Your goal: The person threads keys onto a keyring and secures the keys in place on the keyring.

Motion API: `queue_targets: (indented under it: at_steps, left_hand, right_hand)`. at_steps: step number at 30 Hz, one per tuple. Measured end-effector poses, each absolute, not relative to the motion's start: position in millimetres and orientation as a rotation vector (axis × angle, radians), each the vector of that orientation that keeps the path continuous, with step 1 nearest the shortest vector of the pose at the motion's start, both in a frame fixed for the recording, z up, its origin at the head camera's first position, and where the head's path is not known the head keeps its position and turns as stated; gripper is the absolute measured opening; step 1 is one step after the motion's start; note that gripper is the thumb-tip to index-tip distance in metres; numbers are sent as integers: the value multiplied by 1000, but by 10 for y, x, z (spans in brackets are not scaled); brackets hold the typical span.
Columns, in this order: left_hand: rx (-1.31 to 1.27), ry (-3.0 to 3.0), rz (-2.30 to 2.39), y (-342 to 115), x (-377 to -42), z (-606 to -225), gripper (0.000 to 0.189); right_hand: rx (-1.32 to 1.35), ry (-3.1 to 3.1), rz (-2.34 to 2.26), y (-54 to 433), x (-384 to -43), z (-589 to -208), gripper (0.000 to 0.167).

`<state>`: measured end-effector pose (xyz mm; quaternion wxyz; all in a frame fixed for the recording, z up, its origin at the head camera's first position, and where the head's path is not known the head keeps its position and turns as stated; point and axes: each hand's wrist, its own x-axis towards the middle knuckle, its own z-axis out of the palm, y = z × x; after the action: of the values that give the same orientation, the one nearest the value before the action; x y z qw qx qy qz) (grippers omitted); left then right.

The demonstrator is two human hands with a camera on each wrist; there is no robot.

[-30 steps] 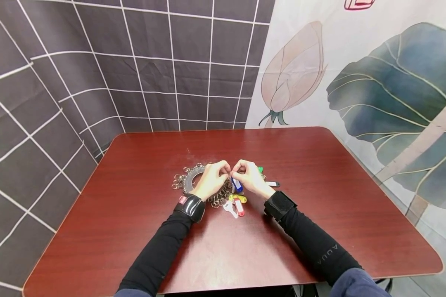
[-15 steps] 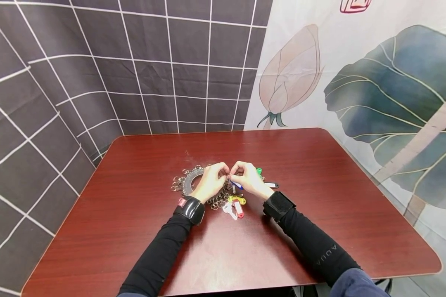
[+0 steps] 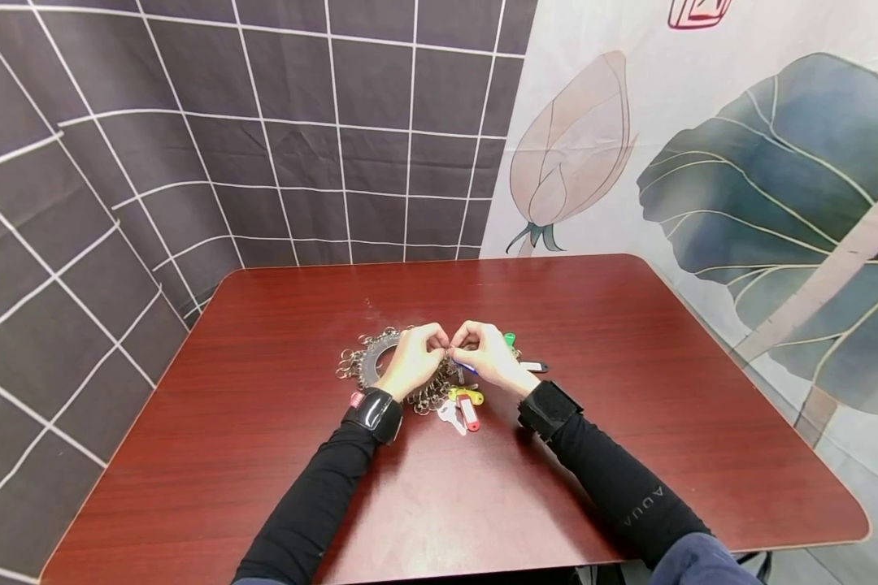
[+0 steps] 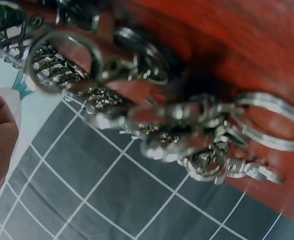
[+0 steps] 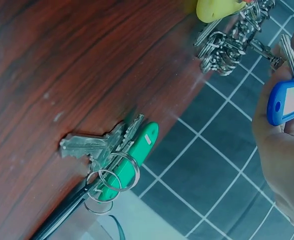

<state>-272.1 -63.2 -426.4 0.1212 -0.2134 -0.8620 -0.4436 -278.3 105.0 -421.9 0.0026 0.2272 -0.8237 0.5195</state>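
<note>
My left hand [image 3: 415,357] and right hand [image 3: 488,353] meet fingertip to fingertip above the table. Between the right thumb and fingers is a blue key tag [image 5: 289,102] with a white label; a silver key [image 5: 290,56] hangs with it. The left fingertips pinch a small metal key ring, mostly hidden by the fingers. A large grey hoop [image 3: 369,363] strung with many small metal rings lies under and beside the left hand. Close in the left wrist view, several split rings [image 4: 269,120] dangle from short metal links, blurred in places.
Below the hands lie a yellow key tag [image 3: 470,396], a red key tag [image 3: 469,414] and a silver key [image 3: 449,413]. Right of the right hand are a green key tag [image 5: 132,165] with keys and a black key tag [image 3: 534,366]. All rest on the reddish-brown table [image 3: 629,455].
The blue key tag has tilted up and is now mostly hidden by the right hand in the head view. Both hands stay together, fingertips shifting slightly.
</note>
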Motion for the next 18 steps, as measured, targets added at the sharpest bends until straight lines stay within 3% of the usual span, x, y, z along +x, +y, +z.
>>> queue_targets:
  at_steps: [18]
  left_hand:
    - [-655,-2489,-1311,-647,-2739,-4283,16]
  right_hand:
    - [721,-2553,1726,1041,-2785,-4211,11]
